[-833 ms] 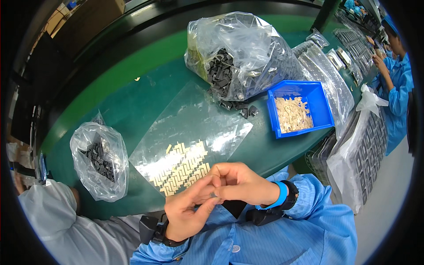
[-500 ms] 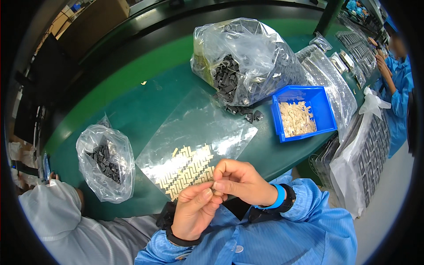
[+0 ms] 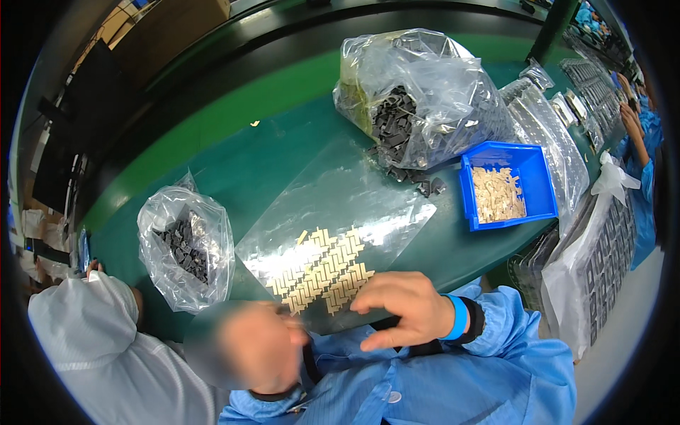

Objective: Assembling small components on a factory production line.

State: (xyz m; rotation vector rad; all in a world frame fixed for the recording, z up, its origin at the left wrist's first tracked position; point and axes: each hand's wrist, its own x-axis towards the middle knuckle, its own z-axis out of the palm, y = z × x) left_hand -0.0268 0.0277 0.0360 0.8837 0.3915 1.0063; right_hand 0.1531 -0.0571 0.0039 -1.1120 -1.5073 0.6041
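My right hand (image 3: 409, 306) is open, thumb and fingers apart with nothing seen between them. It hovers at the near edge of a clear plastic sheet (image 3: 301, 195), beside rows of small cream-coloured L-shaped pieces (image 3: 326, 265) laid out on it. Smeared and blurred, my left hand (image 3: 262, 343) is below the left end of those rows, nearest the small clear bag (image 3: 221, 244) of black parts (image 3: 185, 248). Its fingers cannot be made out, nor whether it holds anything.
A large clear bag (image 3: 453, 85) spills black parts (image 3: 393, 124) at the back. Right of the sheet, a blue bin (image 3: 538, 180) holds many cream pieces (image 3: 497, 195). A co-worker's grey sleeve (image 3: 92, 326) is at my left. Bagged trays (image 3: 591, 276) stand at the right.
My hands, pinched together before, have come apart. The left has moved left and down, and the right has opened. The whole scene has shifted slightly right in the picture.
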